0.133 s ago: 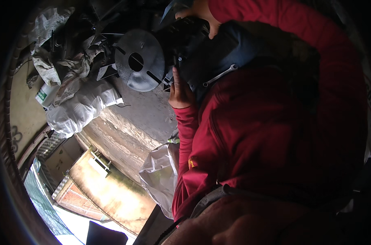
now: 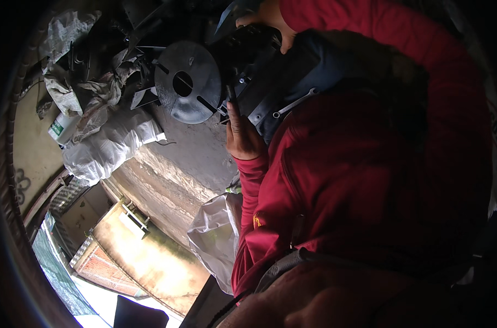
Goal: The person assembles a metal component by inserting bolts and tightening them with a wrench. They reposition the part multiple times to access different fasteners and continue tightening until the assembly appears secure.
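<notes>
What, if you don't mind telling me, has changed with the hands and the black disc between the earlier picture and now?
Nothing visibly changed. The left hand is still pressed against the dark machine part beside the black disc, and the right hand still rests on top of it. The white sack lies where it was.

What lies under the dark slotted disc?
Under the dark slotted disc, a grey concrete ledge and white sacks show at its lower edge. Whatever sits directly beneath the disc is covered.
</notes>
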`<state>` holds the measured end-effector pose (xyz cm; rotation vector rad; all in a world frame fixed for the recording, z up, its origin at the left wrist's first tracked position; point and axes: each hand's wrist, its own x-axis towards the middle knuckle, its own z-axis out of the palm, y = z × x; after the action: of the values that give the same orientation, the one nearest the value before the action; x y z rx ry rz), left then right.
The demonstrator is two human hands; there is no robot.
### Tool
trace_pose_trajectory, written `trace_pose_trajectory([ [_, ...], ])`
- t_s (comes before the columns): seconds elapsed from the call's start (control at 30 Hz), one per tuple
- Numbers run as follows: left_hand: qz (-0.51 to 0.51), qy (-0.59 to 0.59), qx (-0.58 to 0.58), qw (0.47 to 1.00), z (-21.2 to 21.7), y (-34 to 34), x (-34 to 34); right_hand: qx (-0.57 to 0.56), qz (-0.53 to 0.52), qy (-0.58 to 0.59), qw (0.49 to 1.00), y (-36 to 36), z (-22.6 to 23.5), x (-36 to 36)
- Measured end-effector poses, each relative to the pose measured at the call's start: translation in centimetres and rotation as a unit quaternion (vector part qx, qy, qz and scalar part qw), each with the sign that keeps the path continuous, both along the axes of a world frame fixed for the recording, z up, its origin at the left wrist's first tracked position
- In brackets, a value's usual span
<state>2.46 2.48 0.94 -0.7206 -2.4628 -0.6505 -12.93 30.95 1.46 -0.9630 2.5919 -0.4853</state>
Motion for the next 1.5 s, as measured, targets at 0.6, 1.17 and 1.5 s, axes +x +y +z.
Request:
trace_pose_trajectory([
  [0.6,-0.018,0.004,0.067,0.998,-0.6,0.4,-0.2,-0.007,0.0,0.009,1.0,0.7,-0.4,-0.4],
  [1.17,-0.003,-0.06,0.024,0.998,-0.7,0.6,-0.8,-0.002,0.0,-0.019,1.0,0.2,0.0,-0.4],
  [1.5,0.052,-0.176,-0.12,0.976,-0.4,-0.1,-0.7,0.024,-0.009,0.002,1.0,0.4,0.8,0.0],
])
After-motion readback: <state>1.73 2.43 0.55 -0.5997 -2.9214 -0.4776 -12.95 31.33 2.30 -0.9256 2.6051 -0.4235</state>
